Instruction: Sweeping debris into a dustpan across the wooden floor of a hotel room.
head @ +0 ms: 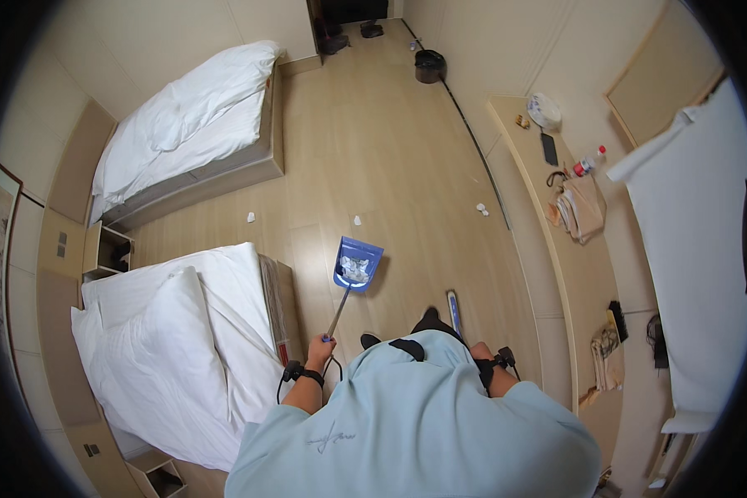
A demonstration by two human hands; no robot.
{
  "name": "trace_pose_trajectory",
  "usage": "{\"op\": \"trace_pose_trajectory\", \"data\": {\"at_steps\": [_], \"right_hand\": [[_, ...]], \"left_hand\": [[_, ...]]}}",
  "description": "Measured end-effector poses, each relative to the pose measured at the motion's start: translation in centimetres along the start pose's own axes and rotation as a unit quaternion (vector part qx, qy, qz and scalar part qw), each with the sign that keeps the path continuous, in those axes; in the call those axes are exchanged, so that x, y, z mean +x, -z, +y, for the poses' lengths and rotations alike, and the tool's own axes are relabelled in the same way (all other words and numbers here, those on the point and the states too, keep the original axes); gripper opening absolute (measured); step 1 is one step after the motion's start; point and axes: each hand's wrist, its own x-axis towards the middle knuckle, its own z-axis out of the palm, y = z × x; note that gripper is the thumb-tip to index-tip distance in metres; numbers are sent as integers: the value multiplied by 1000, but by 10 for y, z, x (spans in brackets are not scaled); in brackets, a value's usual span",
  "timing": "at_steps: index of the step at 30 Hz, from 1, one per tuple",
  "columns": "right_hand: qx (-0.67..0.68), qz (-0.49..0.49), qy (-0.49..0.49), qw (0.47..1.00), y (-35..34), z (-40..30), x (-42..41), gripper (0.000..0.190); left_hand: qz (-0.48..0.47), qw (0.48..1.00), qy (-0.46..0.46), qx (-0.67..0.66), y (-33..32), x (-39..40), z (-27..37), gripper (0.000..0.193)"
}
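My left hand (320, 350) is closed around the handle of a blue dustpan (366, 252), whose pan is low over the wooden floor with crumpled white paper (355, 267) in it. On the other side of my body, my right hand (482, 352) is curled at the broom, its fingers and the broom's handle partly hidden by my light blue shirt. The blue broom head (454, 310) shows beside my dark shoe. White paper scraps lie on the floor beyond the pan: one near the beds (251, 217), one ahead (357, 220), one towards the wall (482, 210).
Two beds with rumpled white bedding stand at left, the nearer (155, 348) and the farther (187, 112). A long wooden shelf (535, 180) along the right wall holds a phone (548, 149), a bottle (588, 163), cloth items and a brush (617, 320). A black bin (430, 66) stands by the far wall.
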Motion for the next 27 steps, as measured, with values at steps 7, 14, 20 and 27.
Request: {"op": "trace_pose_trajectory", "data": {"at_steps": [7, 14, 20, 27], "right_hand": [[140, 165, 70, 974, 98, -121, 41, 29], [83, 126, 176, 973, 198, -239, 177, 29], [26, 19, 171, 985, 279, -354, 286, 33], [25, -8, 144, 989, 321, -458, 339, 33]], "left_hand": [[65, 998, 3, -8, -5, 52, 46, 12], [78, 985, 109, -109, -19, 93, 88, 4], [62, 991, 110, -47, -10, 103, 127, 6], [51, 985, 160, -35, 3, 139, 178, 17]]}}
